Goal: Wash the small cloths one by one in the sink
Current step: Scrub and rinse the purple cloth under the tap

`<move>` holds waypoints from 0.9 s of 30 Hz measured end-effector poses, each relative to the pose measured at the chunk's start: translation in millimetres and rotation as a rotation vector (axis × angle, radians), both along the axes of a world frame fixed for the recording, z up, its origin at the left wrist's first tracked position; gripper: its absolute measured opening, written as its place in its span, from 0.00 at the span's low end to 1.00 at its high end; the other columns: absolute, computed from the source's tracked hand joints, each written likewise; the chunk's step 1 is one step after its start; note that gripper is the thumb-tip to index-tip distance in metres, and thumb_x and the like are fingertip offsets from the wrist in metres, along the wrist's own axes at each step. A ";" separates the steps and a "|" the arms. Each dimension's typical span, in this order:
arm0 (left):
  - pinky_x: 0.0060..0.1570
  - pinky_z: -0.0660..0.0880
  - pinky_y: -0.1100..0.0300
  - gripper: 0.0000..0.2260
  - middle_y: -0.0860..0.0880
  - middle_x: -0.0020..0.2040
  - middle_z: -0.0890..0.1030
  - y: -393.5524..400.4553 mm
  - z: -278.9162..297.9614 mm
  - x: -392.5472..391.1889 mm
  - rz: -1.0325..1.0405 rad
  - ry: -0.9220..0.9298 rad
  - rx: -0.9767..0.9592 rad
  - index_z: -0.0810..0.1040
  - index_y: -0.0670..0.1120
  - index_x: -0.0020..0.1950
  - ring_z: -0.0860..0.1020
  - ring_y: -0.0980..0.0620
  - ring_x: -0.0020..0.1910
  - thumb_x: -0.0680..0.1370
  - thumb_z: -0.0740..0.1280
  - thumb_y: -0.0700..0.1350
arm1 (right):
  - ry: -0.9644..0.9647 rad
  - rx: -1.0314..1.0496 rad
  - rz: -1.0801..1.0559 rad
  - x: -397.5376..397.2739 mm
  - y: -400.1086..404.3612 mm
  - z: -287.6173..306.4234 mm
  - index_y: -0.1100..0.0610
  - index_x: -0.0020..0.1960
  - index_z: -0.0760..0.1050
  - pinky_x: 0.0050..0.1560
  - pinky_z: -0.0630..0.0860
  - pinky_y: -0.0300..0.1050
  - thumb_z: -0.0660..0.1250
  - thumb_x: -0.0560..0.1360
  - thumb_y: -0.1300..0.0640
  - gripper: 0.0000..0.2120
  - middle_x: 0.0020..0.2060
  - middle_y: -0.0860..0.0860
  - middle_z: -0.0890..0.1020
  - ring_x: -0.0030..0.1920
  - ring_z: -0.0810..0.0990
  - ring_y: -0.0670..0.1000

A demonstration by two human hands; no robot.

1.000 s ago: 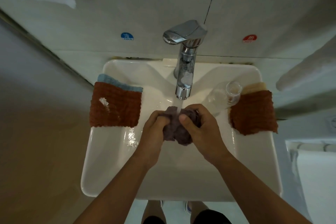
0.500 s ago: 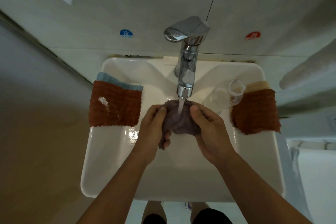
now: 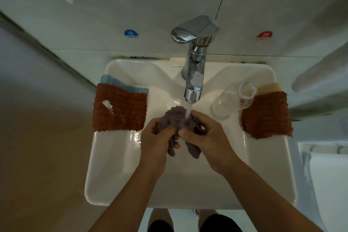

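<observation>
A wet purple-grey cloth [image 3: 176, 118] is bunched between both hands over the white sink [image 3: 113, 165], right under the running tap [image 3: 194, 73]. My left hand [image 3: 156, 143] grips its left side and my right hand [image 3: 205, 137] pinches its right side; two ends hang down below the fingers. A rust-brown cloth [image 3: 119, 108] lies over a light blue cloth [image 3: 114, 82] on the sink's left rim. Another rust-brown cloth [image 3: 266, 115] covers a beige cloth [image 3: 269, 86] on the right rim.
A clear glass bottle [image 3: 232, 100] lies on its side just left of the right-hand cloths. Blue COLD [image 3: 131, 34] and red HOT [image 3: 264, 36] stickers mark the tiled wall behind the tap. White towels hang at the top left and far right.
The hands went from squeezing the cloth to spreading it under the stream, and now bunch it again with two ends hanging down.
</observation>
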State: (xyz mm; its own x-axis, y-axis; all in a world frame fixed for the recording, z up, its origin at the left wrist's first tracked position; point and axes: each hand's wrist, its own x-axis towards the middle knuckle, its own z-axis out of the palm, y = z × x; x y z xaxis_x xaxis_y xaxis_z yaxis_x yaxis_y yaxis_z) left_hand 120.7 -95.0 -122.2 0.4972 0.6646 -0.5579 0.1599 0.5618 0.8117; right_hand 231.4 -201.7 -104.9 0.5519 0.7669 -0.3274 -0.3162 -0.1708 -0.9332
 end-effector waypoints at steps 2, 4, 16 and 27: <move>0.24 0.71 0.59 0.13 0.44 0.35 0.81 -5.0 -0.4 2.0 -0.010 0.010 0.021 0.83 0.46 0.47 0.76 0.51 0.28 0.71 0.79 0.52 | -0.003 -0.071 -0.172 -5.2 2.0 -2.5 0.51 0.56 0.83 0.44 0.83 0.53 0.75 0.73 0.65 0.15 0.44 0.54 0.86 0.43 0.85 0.57; 0.30 0.74 0.59 0.10 0.47 0.36 0.82 -8.6 -1.8 4.4 0.006 0.019 0.085 0.81 0.45 0.49 0.79 0.53 0.32 0.78 0.74 0.51 | -0.009 -0.116 -0.336 -4.5 2.3 -5.9 0.54 0.53 0.82 0.41 0.82 0.48 0.72 0.74 0.68 0.12 0.42 0.53 0.86 0.42 0.86 0.54; 0.42 0.78 0.61 0.13 0.49 0.45 0.83 -13.9 7.7 12.5 -0.067 -0.137 0.324 0.80 0.49 0.56 0.81 0.54 0.43 0.84 0.58 0.52 | -0.224 0.025 -0.330 3.4 -8.9 -1.9 0.55 0.57 0.82 0.50 0.81 0.46 0.74 0.76 0.63 0.11 0.46 0.51 0.87 0.48 0.86 0.52; 0.37 0.75 0.51 0.15 0.48 0.36 0.74 -35.1 9.9 26.2 0.023 0.015 0.274 0.72 0.45 0.45 0.75 0.53 0.34 0.82 0.58 0.55 | -0.254 -0.062 -0.178 -25.2 17.6 -1.9 0.51 0.54 0.70 0.44 0.77 0.45 0.58 0.83 0.54 0.04 0.39 0.40 0.78 0.41 0.79 0.43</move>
State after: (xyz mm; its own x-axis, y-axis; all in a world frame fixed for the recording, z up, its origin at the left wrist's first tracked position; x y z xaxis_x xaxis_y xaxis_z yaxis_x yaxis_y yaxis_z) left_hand 146.9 -130.1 -112.3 0.4734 0.8029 -0.3624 0.1625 0.3248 0.9317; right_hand 206.2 -184.1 -106.8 0.7460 0.6338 -0.2045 -0.1040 -0.1924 -0.9758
